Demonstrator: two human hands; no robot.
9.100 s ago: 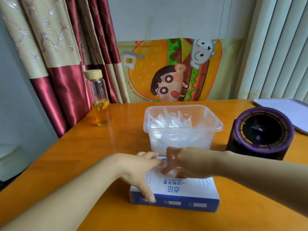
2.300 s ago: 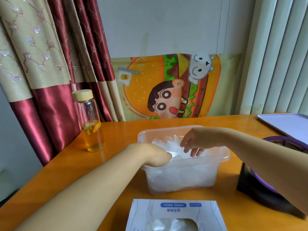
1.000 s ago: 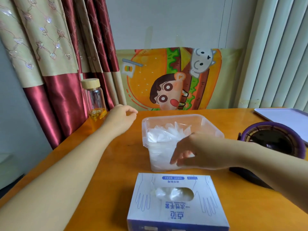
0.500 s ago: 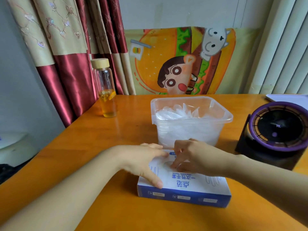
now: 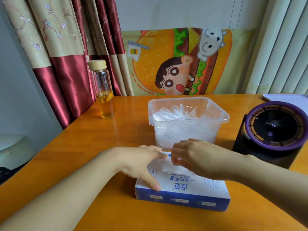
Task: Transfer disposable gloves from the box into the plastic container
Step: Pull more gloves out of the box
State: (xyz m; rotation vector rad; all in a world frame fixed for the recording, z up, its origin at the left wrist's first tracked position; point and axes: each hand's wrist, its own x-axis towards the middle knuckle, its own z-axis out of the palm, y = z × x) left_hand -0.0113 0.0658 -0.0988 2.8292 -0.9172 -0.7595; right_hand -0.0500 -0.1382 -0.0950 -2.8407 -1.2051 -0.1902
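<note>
A blue and white glove box [image 5: 181, 190] lies flat on the orange table near me. My left hand [image 5: 141, 164] presses on the box's top left part with straight fingers, thumb at its front edge. My right hand [image 5: 195, 157] is over the box's opening, its curled fingers pinching thin clear gloves [image 5: 168, 168] that stick out of it. Behind the box stands the clear plastic container [image 5: 221, 118], holding a pile of clear gloves [image 5: 173, 114].
A glass bottle [image 5: 104, 90] with a wooden lid and amber liquid stands at the back left. A black and purple round device [image 5: 273, 130] sits to the right of the container, with a pale tray [image 5: 288, 98] behind it. Curtains and a cartoon poster line the wall.
Both hands came back from the container to the box. Over the last half second my right hand's fingers closed on gloves at the opening; my left hand stays pressed on the box.
</note>
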